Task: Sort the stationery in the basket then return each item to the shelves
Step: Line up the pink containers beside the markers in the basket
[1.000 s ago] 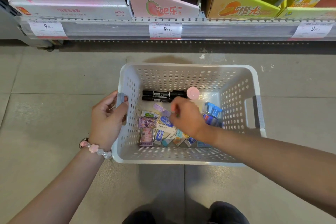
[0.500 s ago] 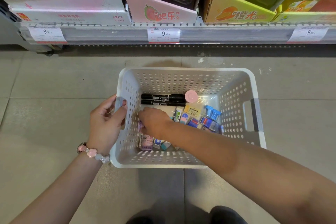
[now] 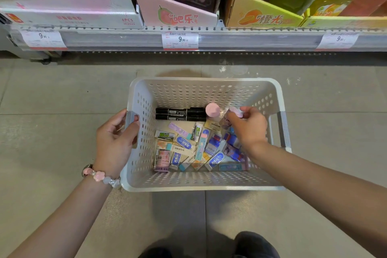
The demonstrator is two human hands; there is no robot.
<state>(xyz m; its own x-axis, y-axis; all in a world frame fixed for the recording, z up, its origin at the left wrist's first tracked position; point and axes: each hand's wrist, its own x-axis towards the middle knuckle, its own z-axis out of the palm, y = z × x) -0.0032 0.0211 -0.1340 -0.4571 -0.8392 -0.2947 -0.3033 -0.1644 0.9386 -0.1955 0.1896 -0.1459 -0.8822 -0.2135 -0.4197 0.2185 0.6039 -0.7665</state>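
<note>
Two black markers [image 3: 181, 114] are lying side by side at the far wall of the white basket [image 3: 206, 184] on the floor, beside one round pink container [image 3: 212, 110] and many small erasers [image 3: 184, 142]. Left hand [image 3: 114, 144] is gripping the basket handle; right hand [image 3: 248, 128] is pinching one small pale item [image 3: 236, 112].

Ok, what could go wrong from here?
The right hand only pinches a small pale item at its fingertips, so it may slip back among the loose erasers. The basket is held by the left hand at one handle alone, so it may tilt and shift the sorted markers.
</note>
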